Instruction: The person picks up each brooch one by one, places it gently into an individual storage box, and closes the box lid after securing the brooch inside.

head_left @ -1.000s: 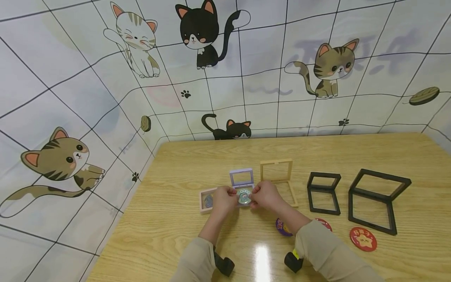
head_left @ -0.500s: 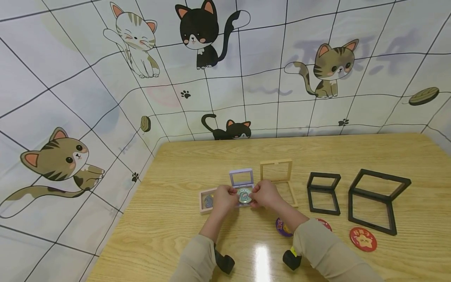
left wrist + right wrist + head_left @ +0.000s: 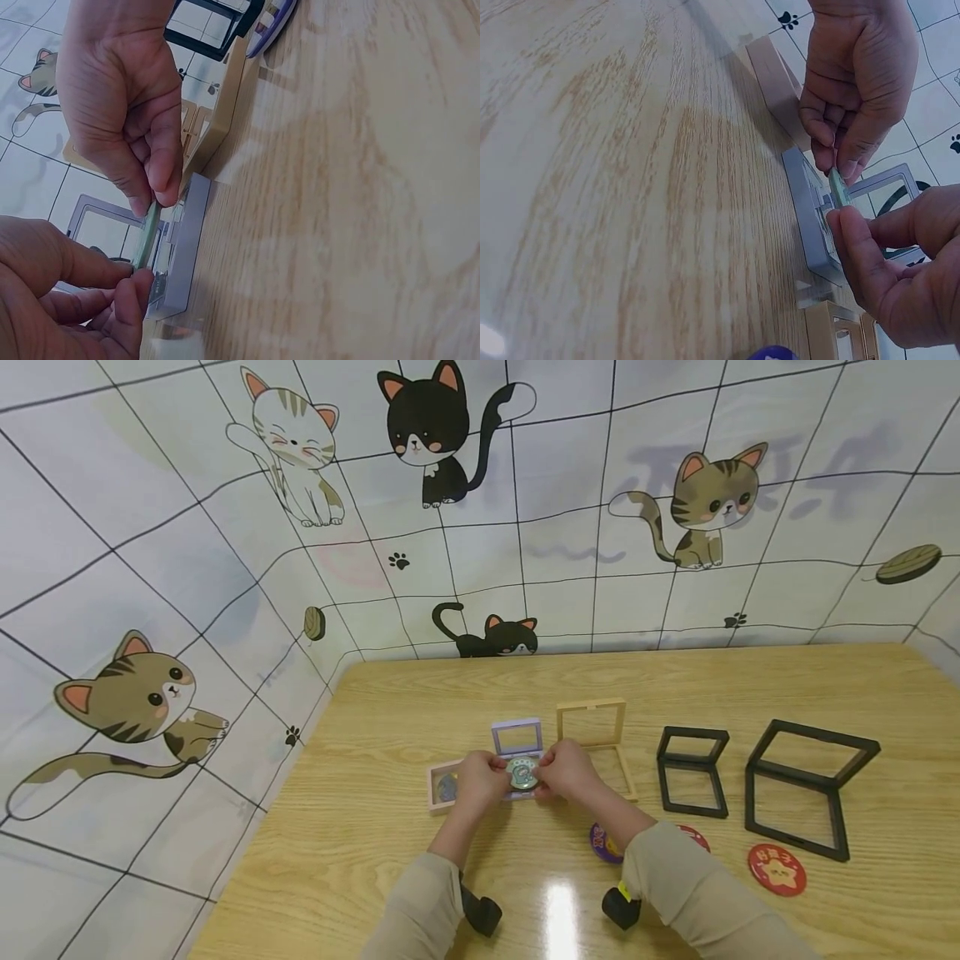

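A round green badge [image 3: 522, 772] with a cartoon print is pinched by its two sides. My left hand [image 3: 482, 783] holds its left edge between thumb and fingers. My right hand [image 3: 570, 772] pinches the right edge. Behind and under the badge stands a small purple display frame [image 3: 517, 724], its lid raised. In the left wrist view the badge [image 3: 148, 232] is seen edge-on, tilted, over the frame's lower half [image 3: 189, 244]. The right wrist view also shows the badge [image 3: 838, 187] edge-on between both sets of fingertips.
Left of the purple frame lies a pink frame [image 3: 432, 790] with a round dark item in it. A yellow frame [image 3: 626, 777] stands open on the right, beyond it two open black frames [image 3: 692, 766] [image 3: 797, 774]. Purple [image 3: 604, 843] and red badges [image 3: 777, 869] lie nearer.
Both hands have risen slightly with the green badge, and its tilt differs a little. The head view has shifted slightly. The frames and other badges stay where they were.
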The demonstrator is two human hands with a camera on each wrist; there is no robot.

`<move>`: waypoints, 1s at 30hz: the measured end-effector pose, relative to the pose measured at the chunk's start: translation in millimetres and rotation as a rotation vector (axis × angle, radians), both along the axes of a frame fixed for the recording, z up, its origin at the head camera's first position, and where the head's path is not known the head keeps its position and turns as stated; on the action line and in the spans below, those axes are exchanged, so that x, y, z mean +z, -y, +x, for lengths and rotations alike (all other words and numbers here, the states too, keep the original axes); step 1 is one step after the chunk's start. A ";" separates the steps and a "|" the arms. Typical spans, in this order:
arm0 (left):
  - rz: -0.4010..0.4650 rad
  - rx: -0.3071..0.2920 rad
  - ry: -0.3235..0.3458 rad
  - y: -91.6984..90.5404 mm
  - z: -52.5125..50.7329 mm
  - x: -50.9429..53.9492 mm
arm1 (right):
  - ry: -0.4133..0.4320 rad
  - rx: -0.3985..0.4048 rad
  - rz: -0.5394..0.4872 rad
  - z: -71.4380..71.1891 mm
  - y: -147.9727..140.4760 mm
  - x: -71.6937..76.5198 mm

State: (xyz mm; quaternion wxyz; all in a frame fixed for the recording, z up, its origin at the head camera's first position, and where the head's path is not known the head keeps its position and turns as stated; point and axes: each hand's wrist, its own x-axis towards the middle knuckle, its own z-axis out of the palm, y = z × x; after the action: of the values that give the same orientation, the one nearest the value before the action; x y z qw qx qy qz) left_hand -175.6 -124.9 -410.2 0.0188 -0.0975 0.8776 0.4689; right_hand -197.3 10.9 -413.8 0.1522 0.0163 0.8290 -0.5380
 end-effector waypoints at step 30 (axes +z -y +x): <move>-0.173 -0.020 -0.100 -5.5 -4.2 -5.2 | -0.042 -0.001 0.016 -1.2 -1.0 -3.4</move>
State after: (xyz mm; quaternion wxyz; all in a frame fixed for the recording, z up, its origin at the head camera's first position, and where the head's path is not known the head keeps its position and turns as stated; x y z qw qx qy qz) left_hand -179.8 -119.3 -415.3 -0.0288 -0.0662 0.9157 0.3954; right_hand -198.5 12.0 -417.2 0.1344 0.0067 0.8363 -0.5315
